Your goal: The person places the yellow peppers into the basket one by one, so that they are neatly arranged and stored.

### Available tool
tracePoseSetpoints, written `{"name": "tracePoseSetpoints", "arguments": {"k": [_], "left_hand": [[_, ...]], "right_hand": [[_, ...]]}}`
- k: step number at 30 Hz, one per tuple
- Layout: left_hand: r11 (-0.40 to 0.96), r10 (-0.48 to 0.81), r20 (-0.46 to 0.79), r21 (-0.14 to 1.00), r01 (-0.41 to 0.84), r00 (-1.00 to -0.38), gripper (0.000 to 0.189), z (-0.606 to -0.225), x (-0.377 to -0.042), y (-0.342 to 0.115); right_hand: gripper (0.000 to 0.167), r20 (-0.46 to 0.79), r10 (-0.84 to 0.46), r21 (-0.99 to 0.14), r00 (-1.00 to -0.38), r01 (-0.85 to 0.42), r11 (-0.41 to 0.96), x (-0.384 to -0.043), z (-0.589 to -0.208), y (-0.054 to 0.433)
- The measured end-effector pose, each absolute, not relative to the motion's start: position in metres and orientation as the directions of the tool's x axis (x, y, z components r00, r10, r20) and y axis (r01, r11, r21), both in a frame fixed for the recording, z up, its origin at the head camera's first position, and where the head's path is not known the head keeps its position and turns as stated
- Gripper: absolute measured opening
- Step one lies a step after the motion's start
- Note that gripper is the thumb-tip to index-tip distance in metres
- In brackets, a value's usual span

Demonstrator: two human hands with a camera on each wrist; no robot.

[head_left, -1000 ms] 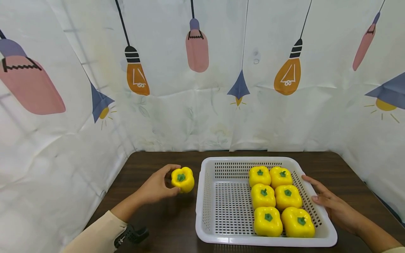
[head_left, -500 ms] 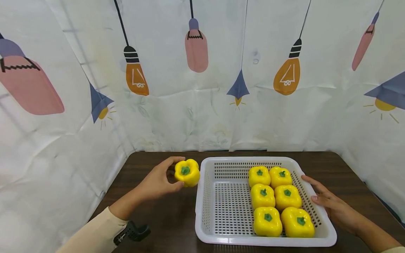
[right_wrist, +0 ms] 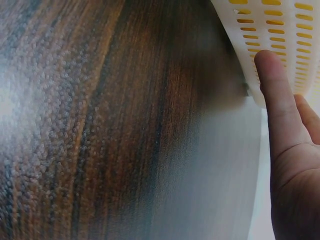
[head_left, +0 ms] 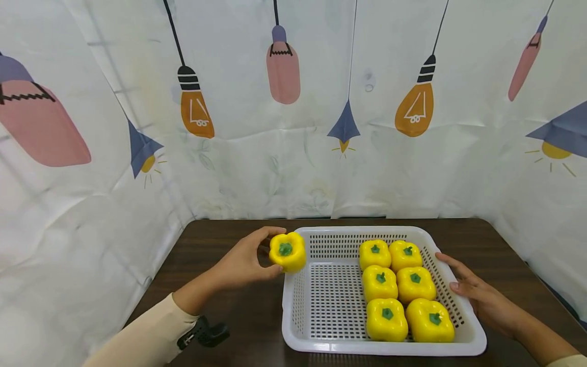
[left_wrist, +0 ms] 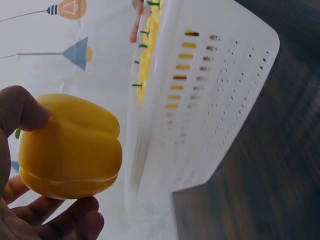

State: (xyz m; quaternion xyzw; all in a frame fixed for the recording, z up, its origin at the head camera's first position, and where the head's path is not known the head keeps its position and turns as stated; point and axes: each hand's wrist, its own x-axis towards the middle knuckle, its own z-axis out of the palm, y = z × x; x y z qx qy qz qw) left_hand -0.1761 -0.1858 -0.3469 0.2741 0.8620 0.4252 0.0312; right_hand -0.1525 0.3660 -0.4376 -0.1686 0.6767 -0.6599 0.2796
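A yellow bell pepper (head_left: 295, 257) with a green stem is in my left hand (head_left: 243, 261), pinched between thumb and fingers near the left rim of a white plastic basket (head_left: 385, 348). The left wrist view shows this bell pepper (left_wrist: 72, 150) apart from the basket's perforated wall (left_wrist: 225, 70). Several more yellow bell peppers (head_left: 387, 320) stand stem up in two columns in the basket's right half. My right hand (head_left: 481, 298) rests against the basket's right side with its fingers extended; the right wrist view shows a straight finger (right_wrist: 280, 100) along the slotted outer wall.
The basket stands on a dark wood-grain table (head_left: 238, 316). A pale curtain (head_left: 257, 173) printed with hanging lamps surrounds the table's back and sides. A black strap (head_left: 204, 334) is on my left wrist.
My left hand has lifted the bell pepper and carried it rightward, from beside the basket to its left rim. My right hand and the peppers in the basket stay as they were.
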Motion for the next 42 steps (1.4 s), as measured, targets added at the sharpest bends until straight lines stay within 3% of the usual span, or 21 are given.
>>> {"name": "tracePoseSetpoints", "arguments": {"k": [22, 42], "left_hand": [[0.413, 0.643, 0.134, 0.768, 0.489, -0.754, 0.074, -0.358, -0.184, -0.132], [0.442, 0.746, -0.011, 0.757, 0.482, -0.666, 0.07, -0.373, -0.192, -0.105]], "right_hand": [[0.06, -0.172, -0.576, -0.985, -0.799, 0.148, 0.089, -0.152, -0.437, 0.366], [0.061, -0.163, -0.591, -0.986, -0.79, 0.14, 0.084, -0.152, -0.438, 0.366]]}}
